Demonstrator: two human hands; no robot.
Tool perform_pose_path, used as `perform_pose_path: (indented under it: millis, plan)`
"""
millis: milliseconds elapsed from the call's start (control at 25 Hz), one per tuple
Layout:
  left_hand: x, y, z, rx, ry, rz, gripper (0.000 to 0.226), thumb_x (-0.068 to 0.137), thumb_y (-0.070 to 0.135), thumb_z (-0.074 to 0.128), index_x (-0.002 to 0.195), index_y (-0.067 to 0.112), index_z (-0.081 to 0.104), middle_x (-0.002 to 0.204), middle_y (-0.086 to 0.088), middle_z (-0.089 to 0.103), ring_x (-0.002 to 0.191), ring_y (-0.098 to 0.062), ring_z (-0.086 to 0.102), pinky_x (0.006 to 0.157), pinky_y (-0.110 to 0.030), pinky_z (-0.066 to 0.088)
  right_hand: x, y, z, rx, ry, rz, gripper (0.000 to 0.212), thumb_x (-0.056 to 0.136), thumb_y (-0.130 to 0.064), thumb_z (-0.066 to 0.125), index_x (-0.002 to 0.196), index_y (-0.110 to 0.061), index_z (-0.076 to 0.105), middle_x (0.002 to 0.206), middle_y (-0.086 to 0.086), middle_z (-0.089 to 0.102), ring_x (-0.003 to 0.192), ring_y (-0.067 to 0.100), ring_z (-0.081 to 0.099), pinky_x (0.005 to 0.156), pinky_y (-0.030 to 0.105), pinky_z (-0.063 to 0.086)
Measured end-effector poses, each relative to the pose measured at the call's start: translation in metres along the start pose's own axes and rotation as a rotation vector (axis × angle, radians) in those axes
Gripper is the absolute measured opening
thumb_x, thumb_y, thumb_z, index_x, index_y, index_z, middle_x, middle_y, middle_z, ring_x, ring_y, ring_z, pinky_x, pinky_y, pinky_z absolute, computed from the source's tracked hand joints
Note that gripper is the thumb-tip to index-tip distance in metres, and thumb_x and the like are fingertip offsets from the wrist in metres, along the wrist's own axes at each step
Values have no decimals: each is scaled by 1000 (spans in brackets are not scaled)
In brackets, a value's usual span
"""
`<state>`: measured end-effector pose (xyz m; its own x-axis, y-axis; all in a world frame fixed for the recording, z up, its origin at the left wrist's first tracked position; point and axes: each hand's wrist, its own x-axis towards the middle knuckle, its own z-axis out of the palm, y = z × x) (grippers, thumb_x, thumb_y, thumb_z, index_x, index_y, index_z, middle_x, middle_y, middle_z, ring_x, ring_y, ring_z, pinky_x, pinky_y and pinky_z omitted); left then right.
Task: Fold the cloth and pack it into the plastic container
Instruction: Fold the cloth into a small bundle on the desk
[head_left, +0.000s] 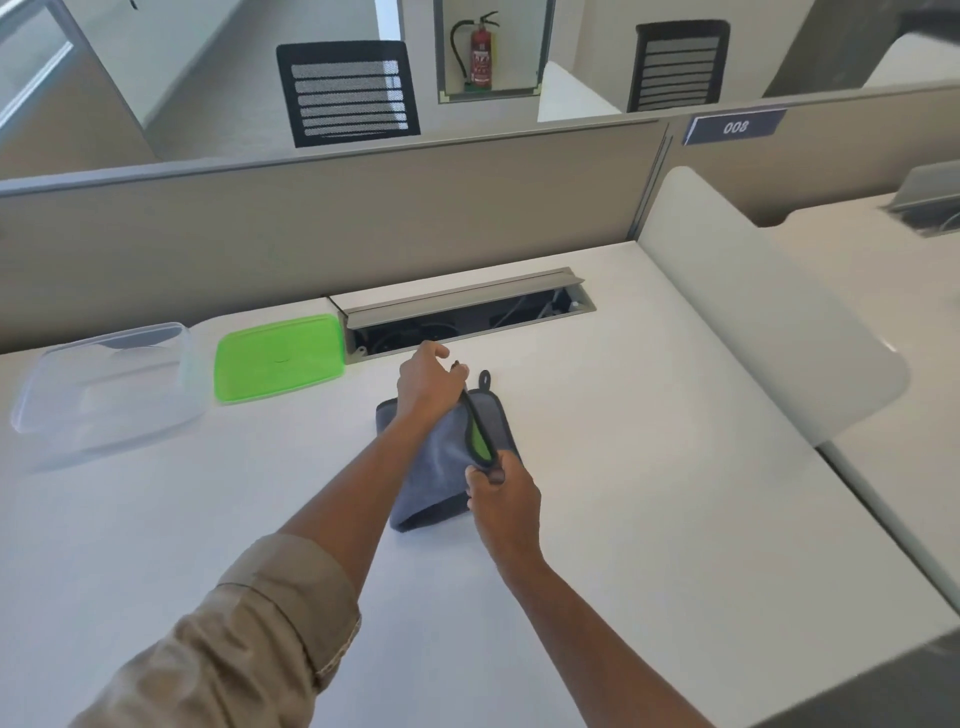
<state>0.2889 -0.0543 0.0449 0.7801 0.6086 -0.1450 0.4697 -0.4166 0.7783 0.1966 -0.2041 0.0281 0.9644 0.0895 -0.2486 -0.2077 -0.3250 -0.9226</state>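
A grey cloth (439, 467) with a green inner side and dark trim lies partly folded at the middle of the white desk (649, 467). My left hand (428, 382) pinches the far end of its raised edge. My right hand (501, 493) pinches the near end of the same edge, so the flap stands up between them. A dark hanging loop pokes out at the cloth's far corner. The clear plastic container (106, 387) stands open at the far left, and its green lid (280, 357) lies flat just to the right of it.
An open cable trough (467, 317) runs along the back of the desk behind the cloth. A beige partition (311, 223) closes the far side. A rounded white divider (769, 312) borders the right. Two black chairs and a fire extinguisher stand beyond.
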Motion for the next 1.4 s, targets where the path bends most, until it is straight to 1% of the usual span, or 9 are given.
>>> perform_pose_path:
  millis: [240,400,520,600,720,840,1000,1160,1400]
  plan:
    - [-3,3,37,-16,-44,-61,28,90,19,65,117,17,59,94,-7,72,66,-15,71,75,-36,62,24,28,-32,-16,-43,79,9,85,-5,53,89,-13,54,81,5,69,73,18,71,56,14,49]
    - [-19,-12,43,62,-201,-25,32,94,18,52,125,20,60,114,-4,69,93,-16,64,70,-25,50,31,49,-45,-196,43,70,34,86,0,56,116,-12,50,111,3,59,102,23,59,81,27,46]
    - [-48,-32,41,234,-130,125,36,99,20,44,132,21,59,131,-2,63,112,-20,60,94,-33,45,27,56,-49,-352,51,-126,44,86,1,55,127,-13,47,122,2,52,105,23,57,80,27,42]
    - [-69,-51,39,409,-61,211,43,102,26,42,144,21,48,153,-3,44,143,-23,35,118,-43,22,28,54,-46,-481,-11,-362,49,86,-2,58,131,-13,46,131,2,52,114,23,55,89,31,47]
    - [-96,-80,30,579,-17,279,56,102,43,33,155,26,26,166,0,12,153,-22,2,122,-49,0,42,57,-34,-800,-191,-692,58,90,-17,60,143,-12,39,152,7,41,141,27,36,113,43,34]
    - [-115,-106,20,704,-193,277,73,94,64,13,157,27,11,166,3,-1,153,-19,-5,121,-49,-4,60,73,-32,-1091,-313,-753,63,92,-32,58,148,-13,36,157,7,35,145,33,28,114,55,28]
    - [-120,-121,12,790,-307,310,74,98,55,36,158,26,6,166,4,-2,153,-18,-4,123,-44,-1,70,92,-42,-1222,-377,-748,69,86,-34,64,147,-13,40,154,6,40,140,36,38,108,57,36]
    - [-126,-134,0,787,-173,400,72,91,33,65,153,17,32,161,-3,29,148,-24,27,120,-43,21,76,83,-48,-1218,-373,-852,62,79,-23,74,136,-12,51,141,10,54,128,35,51,101,49,46]
    - [-131,-148,-2,727,-16,452,35,76,7,76,109,12,65,115,-2,67,96,-21,67,69,-29,57,79,74,-50,-1195,-392,-911,53,75,-6,73,126,-13,59,131,8,61,115,30,58,94,40,51]
